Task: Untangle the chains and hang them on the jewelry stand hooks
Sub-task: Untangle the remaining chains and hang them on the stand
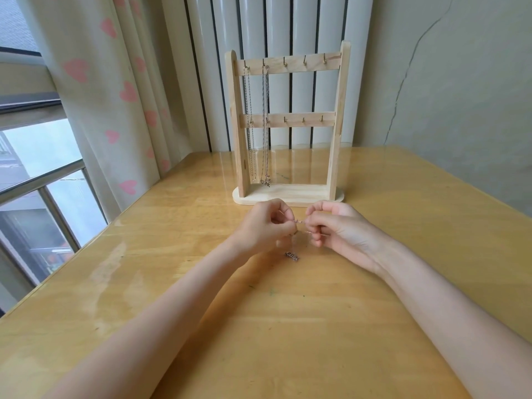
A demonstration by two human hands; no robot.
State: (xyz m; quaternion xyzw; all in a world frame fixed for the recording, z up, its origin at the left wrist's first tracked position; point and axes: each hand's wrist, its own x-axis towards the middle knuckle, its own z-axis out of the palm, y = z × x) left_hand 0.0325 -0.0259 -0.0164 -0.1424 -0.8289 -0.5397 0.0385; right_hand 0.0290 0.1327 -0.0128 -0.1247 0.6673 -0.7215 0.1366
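A thin silver chain point(300, 222) is stretched between my left hand point(263, 226) and my right hand point(335, 228), both pinching it just above the table. Its small dark pendant point(292, 256) rests on the tabletop below my hands. Behind them stands a wooden jewelry stand point(334, 119) with two rows of hooks. Two chains hang from the top row's two leftmost hooks: a plain one point(250, 122) and one with a small bow charm point(265, 122) near the base.
The wooden table point(288, 326) runs to a wall and radiator at the back. A curtain with pink hearts point(115, 96) and a window lie to the left. The stand's other hooks point(304, 62) are bare.
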